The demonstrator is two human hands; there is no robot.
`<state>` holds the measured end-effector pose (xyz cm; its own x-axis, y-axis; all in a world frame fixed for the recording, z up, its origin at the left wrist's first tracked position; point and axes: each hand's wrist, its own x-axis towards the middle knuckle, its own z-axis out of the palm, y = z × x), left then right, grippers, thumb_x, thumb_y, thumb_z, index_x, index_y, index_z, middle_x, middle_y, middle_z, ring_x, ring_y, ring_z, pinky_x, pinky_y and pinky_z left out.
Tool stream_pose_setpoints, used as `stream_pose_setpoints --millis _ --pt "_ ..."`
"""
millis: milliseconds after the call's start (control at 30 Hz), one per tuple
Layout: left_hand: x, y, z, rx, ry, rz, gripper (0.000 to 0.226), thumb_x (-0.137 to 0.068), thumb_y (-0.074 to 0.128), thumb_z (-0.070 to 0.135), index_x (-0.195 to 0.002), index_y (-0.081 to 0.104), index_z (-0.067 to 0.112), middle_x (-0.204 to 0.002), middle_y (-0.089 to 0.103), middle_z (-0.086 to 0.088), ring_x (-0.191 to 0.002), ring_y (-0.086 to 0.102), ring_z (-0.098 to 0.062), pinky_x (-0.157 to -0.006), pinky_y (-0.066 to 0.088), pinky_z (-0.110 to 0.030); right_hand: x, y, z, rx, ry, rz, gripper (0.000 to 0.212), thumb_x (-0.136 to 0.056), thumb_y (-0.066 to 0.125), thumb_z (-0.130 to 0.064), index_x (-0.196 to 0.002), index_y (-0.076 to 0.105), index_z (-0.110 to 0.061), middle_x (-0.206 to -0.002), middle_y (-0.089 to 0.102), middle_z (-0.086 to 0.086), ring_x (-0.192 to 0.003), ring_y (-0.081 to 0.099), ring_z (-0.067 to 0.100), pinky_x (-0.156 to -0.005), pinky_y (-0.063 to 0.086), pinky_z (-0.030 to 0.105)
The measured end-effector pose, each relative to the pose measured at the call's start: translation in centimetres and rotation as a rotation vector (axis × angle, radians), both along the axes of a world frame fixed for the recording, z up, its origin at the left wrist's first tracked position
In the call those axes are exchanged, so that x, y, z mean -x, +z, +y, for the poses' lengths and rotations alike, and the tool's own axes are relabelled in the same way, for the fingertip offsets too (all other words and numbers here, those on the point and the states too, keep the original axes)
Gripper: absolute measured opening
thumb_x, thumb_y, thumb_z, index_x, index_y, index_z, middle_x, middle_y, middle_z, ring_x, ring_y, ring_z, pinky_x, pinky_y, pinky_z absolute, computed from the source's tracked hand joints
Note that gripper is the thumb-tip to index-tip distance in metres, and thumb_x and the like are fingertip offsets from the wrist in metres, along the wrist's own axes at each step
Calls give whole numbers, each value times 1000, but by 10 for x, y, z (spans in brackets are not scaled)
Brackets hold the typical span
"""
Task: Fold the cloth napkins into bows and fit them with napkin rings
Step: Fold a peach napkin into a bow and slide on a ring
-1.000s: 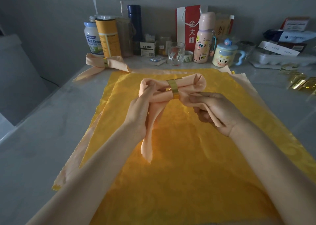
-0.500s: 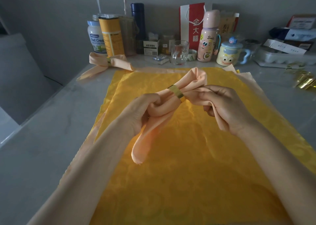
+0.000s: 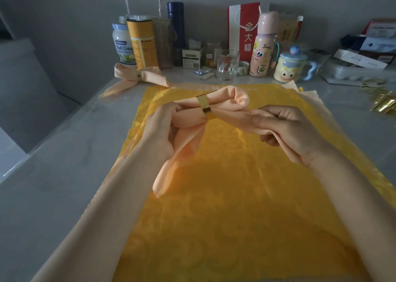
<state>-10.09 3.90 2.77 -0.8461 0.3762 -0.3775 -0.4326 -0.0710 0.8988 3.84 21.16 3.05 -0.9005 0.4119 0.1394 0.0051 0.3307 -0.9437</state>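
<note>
Head view is showing a peach cloth napkin (image 3: 227, 101) being held just above a yellow damask cloth (image 3: 235, 206) that is lying spread on the grey bench (image 3: 53, 174). A gold napkin ring (image 3: 205, 108) is sitting tilted around the napkin's gathered middle. The left hand (image 3: 162, 129) is holding the left loop, its grip clamped on the fabric with fingers curled round it, and one tail is hanging from that hand toward the yellow cloth. The right hand (image 3: 287, 131) is pinching the other tail between thumb and curled fingers, its grip also clamped on the napkin, while the right loop is standing puffed just behind those fingers.

A finished peach bow (image 3: 147, 75), wearing its own gold ring, is lying on the bench beside the far left corner of the yellow cloth, in front of a yellow canister (image 3: 142, 43). A drinking glass (image 3: 227, 65), a pink bottle (image 3: 262, 45) and a lidded cartoon mug (image 3: 289, 67) are standing along the back. Shiny gold pieces (image 3: 383, 103) are lying at the right edge.
</note>
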Motion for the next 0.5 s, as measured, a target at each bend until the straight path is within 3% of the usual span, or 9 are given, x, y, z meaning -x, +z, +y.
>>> stream_pose_setpoints --millis 167,267,333,433,500 --pt "-8 -2 6 15 -14 10 15 -80 60 22 -87 69 12 -72 70 -9 -55 66 -21 -51 51 -26 1 -5 -4 -179 325 -336 27 -79 72 -24 -85 63 1 -75 66 2 -70 61 10 -67 46 25" --pt "-16 -5 10 6 -43 -37 19 -81 63 28 -86 70 11 -72 71 -9 -53 66 -20 -49 51 -25 8 -14 -16 -277 338 -450 17 -85 66 -25 -89 68 -8 -85 70 2 -77 63 8 -70 46 21" --pt "-19 -6 11 -17 -61 -37 18 -80 65 29 -84 69 12 -75 71 -9 -61 68 -22 -57 55 -29 7 -14 -12 -281 320 -448 22 -84 68 -29 -100 67 -15 -98 70 0 -91 64 10 -78 48 21" --pt "-22 -6 12 48 -14 93 20 -79 67 31 -85 70 12 -79 72 -8 -73 68 -24 -72 55 -35 5 -9 -1 -65 194 -289 66 -68 78 -48 -123 54 -21 -113 64 -3 -105 60 9 -87 47 26" --pt "-26 -5 12 80 -6 181 24 -81 65 32 -90 69 10 -79 71 -6 -73 67 -22 -68 53 -32 7 -7 -1 229 91 -119 56 -68 73 -39 -115 56 -15 -95 65 -1 -88 61 10 -76 48 22"
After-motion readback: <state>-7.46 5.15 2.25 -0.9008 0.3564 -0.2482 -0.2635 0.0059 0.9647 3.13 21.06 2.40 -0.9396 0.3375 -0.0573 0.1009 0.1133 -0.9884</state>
